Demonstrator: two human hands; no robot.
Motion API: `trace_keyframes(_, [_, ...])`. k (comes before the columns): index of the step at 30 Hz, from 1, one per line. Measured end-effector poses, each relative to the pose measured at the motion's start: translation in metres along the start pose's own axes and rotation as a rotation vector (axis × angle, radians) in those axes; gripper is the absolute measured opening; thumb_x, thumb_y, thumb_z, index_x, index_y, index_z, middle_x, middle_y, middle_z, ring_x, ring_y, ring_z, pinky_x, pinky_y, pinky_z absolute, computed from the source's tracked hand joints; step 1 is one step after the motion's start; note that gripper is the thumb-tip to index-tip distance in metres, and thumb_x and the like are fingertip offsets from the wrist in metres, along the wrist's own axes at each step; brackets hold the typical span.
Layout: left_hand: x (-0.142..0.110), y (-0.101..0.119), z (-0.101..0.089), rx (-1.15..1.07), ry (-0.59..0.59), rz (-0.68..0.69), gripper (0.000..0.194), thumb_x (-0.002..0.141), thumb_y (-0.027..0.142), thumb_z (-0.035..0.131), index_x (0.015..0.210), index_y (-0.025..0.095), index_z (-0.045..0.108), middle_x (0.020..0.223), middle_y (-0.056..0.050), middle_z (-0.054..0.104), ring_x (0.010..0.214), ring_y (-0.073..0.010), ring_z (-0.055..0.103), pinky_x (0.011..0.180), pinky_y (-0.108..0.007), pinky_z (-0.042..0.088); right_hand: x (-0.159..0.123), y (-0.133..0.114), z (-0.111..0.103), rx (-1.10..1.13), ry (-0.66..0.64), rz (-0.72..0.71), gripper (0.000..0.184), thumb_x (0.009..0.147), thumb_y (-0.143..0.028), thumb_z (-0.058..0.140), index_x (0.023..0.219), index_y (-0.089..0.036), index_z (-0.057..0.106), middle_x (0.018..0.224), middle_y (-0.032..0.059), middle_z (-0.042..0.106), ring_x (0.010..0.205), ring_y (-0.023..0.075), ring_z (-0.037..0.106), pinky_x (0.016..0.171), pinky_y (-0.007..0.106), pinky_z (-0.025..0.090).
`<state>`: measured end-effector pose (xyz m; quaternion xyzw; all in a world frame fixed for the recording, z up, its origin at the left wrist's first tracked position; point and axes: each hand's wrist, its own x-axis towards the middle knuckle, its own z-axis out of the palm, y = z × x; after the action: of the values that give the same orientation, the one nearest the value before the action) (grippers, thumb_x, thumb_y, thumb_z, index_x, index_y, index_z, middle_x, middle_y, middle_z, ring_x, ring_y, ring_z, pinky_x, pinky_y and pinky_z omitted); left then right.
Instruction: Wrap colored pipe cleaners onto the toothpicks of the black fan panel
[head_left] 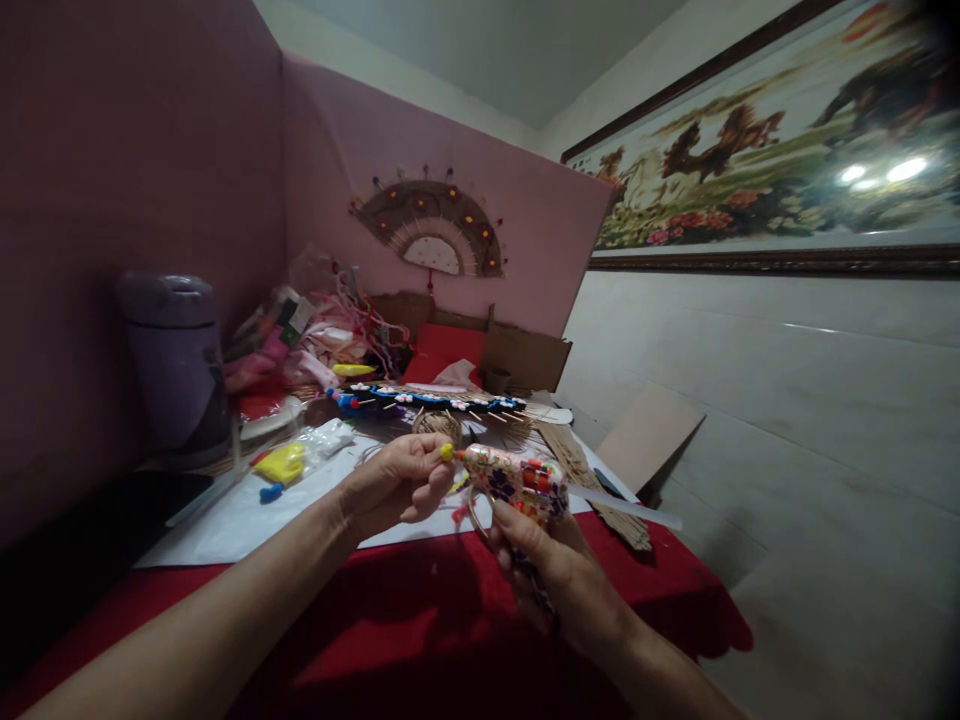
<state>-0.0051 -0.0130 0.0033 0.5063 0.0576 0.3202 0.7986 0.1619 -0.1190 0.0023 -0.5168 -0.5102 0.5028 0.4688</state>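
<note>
The person's left hand (401, 482) pinches a small yellow piece (447, 453) just beside the nozzle of a patterned glue gun (510, 478), gripped in the right hand (551, 560). A translucent stick (637, 507) crosses corrugated cardboard (589, 482). Behind, a twine ball (437, 427) fronts a flower-trimmed fan (427, 398); leftward stands a purple flask (178, 385).

Dim overall, white glare on framed picture (765, 165), shadows across red cloth (360, 640), stretched edges, perhaps slight blur.
</note>
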Motion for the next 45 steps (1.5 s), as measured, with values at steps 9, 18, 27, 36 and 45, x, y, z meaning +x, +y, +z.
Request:
trace_keyframes(9, [0.0005,0.0020,0.0015,-0.011,0.017,-0.010,0.013,0.072,0.011,0.061,0.068,0.014,0.048,0.048,0.004,0.047,0.031,-0.0026,0.029,0.025,-0.012,0.026,-0.0007,0.0012,0.0000,0.005,0.001,-0.018,0.046,0.073,-0.061,0.058,0.069,-0.014,0.055,0.052,-0.0044,0.048,0.034,0.0028,0.036,0.027,0.014,0.030])
trace_keyframes(18, [-0.0002,0.0018,0.0016,0.018,0.016,-0.009,0.012,0.073,0.013,0.061,0.070,0.014,0.049,0.048,0.005,0.045,0.031,-0.0023,0.029,0.026,-0.012,0.026,-0.0003,-0.0017,0.0010,0.016,-0.040,-0.055,0.043,0.075,-0.058,0.058,0.069,-0.015,0.053,0.052,-0.0056,0.046,0.033,0.0025,0.035,0.026,0.014,0.030])
trace_keyframes(27, [0.0003,0.0006,0.0002,0.010,0.008,-0.004,0.013,0.074,0.011,0.059,0.065,0.014,0.049,0.047,0.004,0.045,0.031,-0.0028,0.029,0.026,-0.012,0.026,-0.0024,-0.0005,0.0013,0.031,-0.063,-0.048,0.044,0.076,-0.058,0.057,0.066,-0.015,0.052,0.052,-0.0055,0.045,0.034,0.0023,0.035,0.028,0.013,0.029])
trace_keyframes(36, [0.0005,0.0006,-0.0008,-0.033,0.047,0.000,0.015,0.070,0.011,0.064,0.068,0.013,0.049,0.053,0.004,0.048,0.033,-0.0024,0.032,0.026,-0.011,0.027,-0.0044,-0.0030,0.0014,0.150,0.002,-0.074,0.042,0.072,-0.057,0.061,0.071,-0.016,0.053,0.055,-0.0051,0.047,0.036,0.0031,0.033,0.027,0.013,0.030])
trace_keyframes(45, [-0.0006,0.0016,0.0016,-0.031,0.046,-0.005,0.014,0.072,0.012,0.063,0.069,0.013,0.049,0.051,0.004,0.047,0.033,-0.0027,0.031,0.026,-0.012,0.026,-0.0021,0.0002,0.0011,0.092,-0.023,-0.085,0.041,0.075,-0.056,0.059,0.069,-0.015,0.052,0.054,-0.0047,0.046,0.036,0.0030,0.034,0.029,0.013,0.030])
